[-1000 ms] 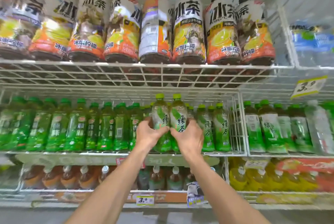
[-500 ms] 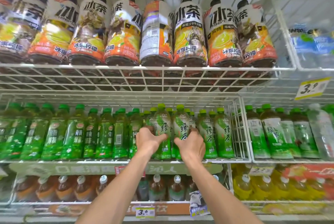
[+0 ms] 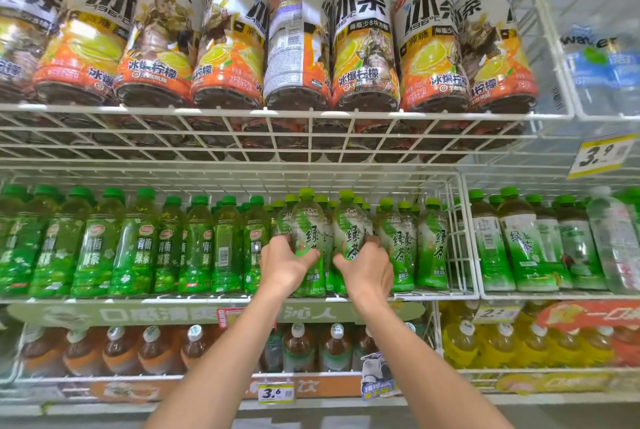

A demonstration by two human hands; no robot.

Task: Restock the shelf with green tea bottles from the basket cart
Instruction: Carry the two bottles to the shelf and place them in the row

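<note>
Two hands worked side by side: the left hand (image 3: 285, 265) gripped one green tea bottle (image 3: 308, 220) and the right hand (image 3: 367, 269) gripped a second green tea bottle (image 3: 348, 220), fingers curled round the labels. Within the last second both bottles had come down to the near edge of the wire shelf (image 3: 173, 298), left of the wire divider (image 3: 457, 238). Release seemed next. The basket cart was out of view.
</note>
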